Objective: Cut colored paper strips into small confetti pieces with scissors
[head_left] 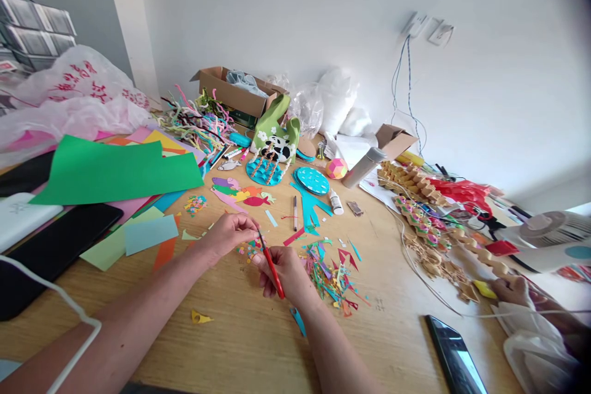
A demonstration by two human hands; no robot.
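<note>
My right hand point(284, 271) is closed round the handles of red scissors point(273, 268), whose blades point up and away toward my left fingertips. My left hand point(235, 233) is pinched at the blade tips; whatever is between its fingers is too small to make out. Beneath the hands lies a small pile of colourful paper bits point(249, 249). A larger heap of paper scraps point(330, 277) sits to the right of my right hand. Beyond my hands are coloured paper fish point(253, 200), a pen point(295, 212) and a light blue strip point(271, 218).
Green paper point(120, 172) and other sheets cover the left side. Blue discs point(313, 180), a glue bottle point(336, 202) and a grey thermos point(364, 167) stand further back. A phone point(455, 354) lies at the lower right, near another person's hand point(512, 292) and a fan point(554, 234).
</note>
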